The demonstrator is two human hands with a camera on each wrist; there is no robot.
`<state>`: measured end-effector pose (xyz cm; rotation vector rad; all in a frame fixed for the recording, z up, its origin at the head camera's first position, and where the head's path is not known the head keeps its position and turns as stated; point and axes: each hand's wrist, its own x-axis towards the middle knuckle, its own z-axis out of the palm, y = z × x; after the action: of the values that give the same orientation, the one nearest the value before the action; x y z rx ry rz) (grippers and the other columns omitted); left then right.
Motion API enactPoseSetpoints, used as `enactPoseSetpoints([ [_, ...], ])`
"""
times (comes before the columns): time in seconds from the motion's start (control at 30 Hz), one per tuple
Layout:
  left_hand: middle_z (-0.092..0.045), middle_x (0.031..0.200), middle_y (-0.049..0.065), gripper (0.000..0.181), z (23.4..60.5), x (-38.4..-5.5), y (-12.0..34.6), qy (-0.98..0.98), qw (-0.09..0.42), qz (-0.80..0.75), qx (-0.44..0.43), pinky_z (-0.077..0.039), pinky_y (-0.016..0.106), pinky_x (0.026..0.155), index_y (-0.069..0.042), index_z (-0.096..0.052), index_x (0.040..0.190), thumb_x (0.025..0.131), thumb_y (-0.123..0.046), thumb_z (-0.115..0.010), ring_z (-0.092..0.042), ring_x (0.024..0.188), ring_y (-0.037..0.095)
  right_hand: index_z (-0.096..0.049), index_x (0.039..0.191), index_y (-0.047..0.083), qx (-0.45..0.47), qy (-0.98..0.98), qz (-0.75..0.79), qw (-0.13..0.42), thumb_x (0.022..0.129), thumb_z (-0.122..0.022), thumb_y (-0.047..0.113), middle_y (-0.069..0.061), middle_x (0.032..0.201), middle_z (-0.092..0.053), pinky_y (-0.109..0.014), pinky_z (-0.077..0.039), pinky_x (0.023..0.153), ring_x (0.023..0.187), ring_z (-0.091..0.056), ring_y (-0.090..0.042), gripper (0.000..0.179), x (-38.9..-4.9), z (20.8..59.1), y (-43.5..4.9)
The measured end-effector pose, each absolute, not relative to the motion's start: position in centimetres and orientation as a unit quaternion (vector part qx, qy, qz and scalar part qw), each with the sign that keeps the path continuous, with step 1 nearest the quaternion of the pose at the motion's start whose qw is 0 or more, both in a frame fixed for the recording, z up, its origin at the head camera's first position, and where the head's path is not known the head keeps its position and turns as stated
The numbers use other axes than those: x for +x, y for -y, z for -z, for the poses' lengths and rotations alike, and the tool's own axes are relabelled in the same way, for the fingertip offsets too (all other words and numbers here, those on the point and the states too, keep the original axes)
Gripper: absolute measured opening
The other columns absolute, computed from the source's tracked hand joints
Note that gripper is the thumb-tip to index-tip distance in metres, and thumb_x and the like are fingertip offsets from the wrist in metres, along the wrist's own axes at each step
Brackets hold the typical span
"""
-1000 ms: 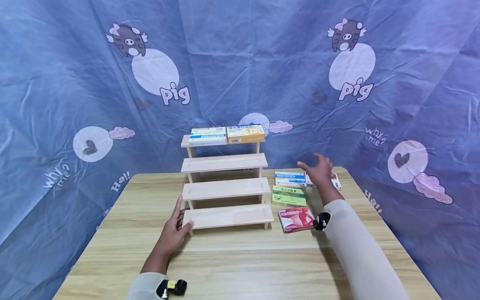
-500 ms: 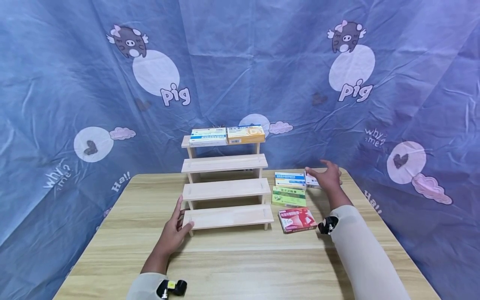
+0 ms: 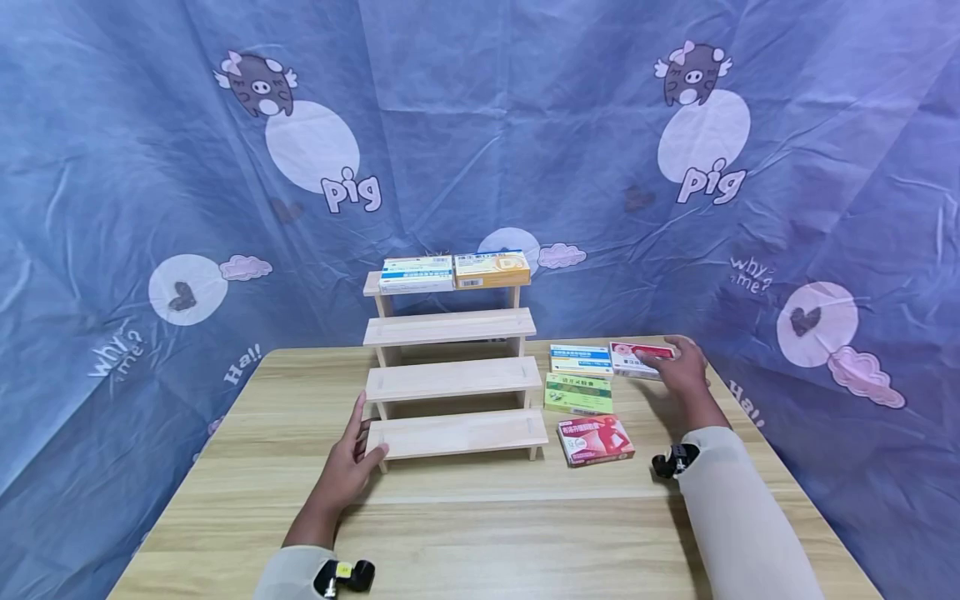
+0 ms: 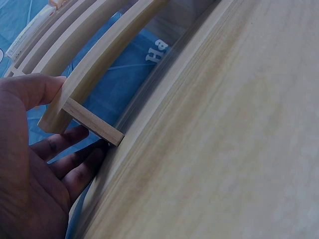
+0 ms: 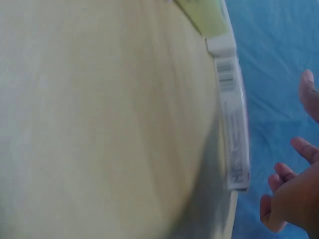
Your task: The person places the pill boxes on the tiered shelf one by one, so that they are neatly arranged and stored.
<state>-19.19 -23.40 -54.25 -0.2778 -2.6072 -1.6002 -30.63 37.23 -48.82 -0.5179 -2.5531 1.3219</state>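
Observation:
A stepped wooden shelf (image 3: 453, 380) stands on the table. My left hand (image 3: 347, 458) holds the left end of its lowest step; in the left wrist view the thumb (image 4: 44, 88) lies on the board and the other fingers are below and behind it. My right hand (image 3: 688, 375) is over the right end of a red-and-white medicine box (image 3: 628, 363), fingers spread. In the right wrist view that box (image 5: 234, 129) shows its barcode side, and the hand (image 5: 294, 194) is apart from it. A blue-and-white medicine box (image 3: 581, 359) lies to its left.
On the top step lie a white-and-blue box (image 3: 416, 275) and an orange-and-white box (image 3: 491, 269). Right of the shelf are a green box (image 3: 577, 393) and a red box (image 3: 595, 439). A blue printed curtain (image 3: 450, 125) hangs behind the table (image 3: 480, 533).
My right hand has moved right and slightly down, from above the back boxes to the right end of the red-and-white box, which is now more exposed. The left hand stays in place.

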Motion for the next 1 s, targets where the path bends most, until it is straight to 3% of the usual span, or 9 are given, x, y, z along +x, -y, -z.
enactPoseSetpoints([
  [0.17,-0.044,0.168,0.032,0.095,54.2,-19.1,23.4,0.849,0.035,0.519,-0.09,-0.048,0.025,0.1,-0.03,-0.005,0.178,0.109,-0.024,-0.07,-0.048,0.154,0.045,-0.036,0.169,0.001,-0.163,0.874,-0.448,0.093,0.099,-0.081,0.037,-0.034,0.176,-0.023,-0.08,-0.01,0.129,0.164,-0.018,-0.056,0.091,-30.2,49.0,-37.7],
  [0.27,-0.046,0.167,0.03,0.095,54.2,-19.2,23.4,0.847,0.035,0.522,-0.09,-0.046,0.024,0.092,-0.029,-0.006,0.178,0.108,-0.023,-0.071,-0.056,0.139,0.036,-0.031,0.171,0.001,-0.159,0.866,-0.466,0.084,0.101,-0.078,0.027,-0.033,0.178,-0.021,-0.072,-0.015,0.133,0.165,-0.019,-0.055,0.088,-30.1,49.2,-37.8],
  [0.4,-0.05,0.164,0.028,0.095,54.1,-19.2,23.4,0.844,0.036,0.527,-0.088,-0.044,0.024,0.087,-0.028,-0.008,0.178,0.108,-0.022,-0.071,-0.053,0.121,0.029,-0.027,0.171,-0.001,-0.154,0.853,-0.491,0.085,0.102,-0.078,0.02,-0.033,0.178,-0.022,-0.065,-0.018,0.135,0.165,-0.022,-0.054,0.088,-30.0,49.8,-38.0],
  [0.6,-0.044,0.169,0.031,0.096,54.0,-19.0,23.5,0.847,0.032,0.524,-0.087,-0.047,0.023,0.096,-0.029,-0.006,0.178,0.108,-0.024,-0.071,-0.051,0.148,0.038,-0.034,0.169,-0.001,-0.146,0.853,-0.492,0.09,0.102,-0.077,0.014,-0.033,0.169,-0.041,-0.059,-0.033,0.129,0.152,-0.044,-0.048,0.082,-29.6,51.1,-38.3],
  [0.7,-0.045,0.168,0.03,0.096,53.9,-19.0,23.6,0.845,0.033,0.526,-0.088,-0.046,0.023,0.094,-0.03,-0.006,0.178,0.108,-0.024,-0.071,-0.053,0.142,0.038,-0.038,0.168,0.001,-0.138,0.854,-0.493,0.089,0.102,-0.076,0.012,-0.031,0.166,-0.047,-0.053,-0.039,0.123,0.145,-0.051,-0.043,0.078,-29.4,51.4,-38.3],
  [0.83,-0.048,0.166,0.029,0.096,54.0,-19.1,23.6,0.842,0.04,0.53,-0.091,-0.045,0.024,0.09,-0.029,-0.007,0.178,0.108,-0.022,-0.071,-0.054,0.133,0.033,-0.035,0.17,0.004,-0.132,0.848,-0.506,0.083,0.103,-0.074,0.009,-0.028,0.172,-0.04,-0.054,-0.033,0.129,0.152,-0.044,-0.044,0.078,-29.2,51.8,-38.5],
  [1.0,-0.049,0.166,0.03,0.096,54.4,-19.3,23.4,0.838,0.042,0.536,-0.098,-0.048,0.023,0.094,-0.028,-0.007,0.178,0.108,-0.022,-0.071,-0.054,0.143,0.037,-0.034,0.171,0.006,-0.141,0.841,-0.515,0.087,0.102,-0.073,0.004,-0.03,0.175,-0.033,-0.06,-0.022,0.135,0.161,-0.033,-0.049,0.079,-28.7,52.1,-38.6],
])
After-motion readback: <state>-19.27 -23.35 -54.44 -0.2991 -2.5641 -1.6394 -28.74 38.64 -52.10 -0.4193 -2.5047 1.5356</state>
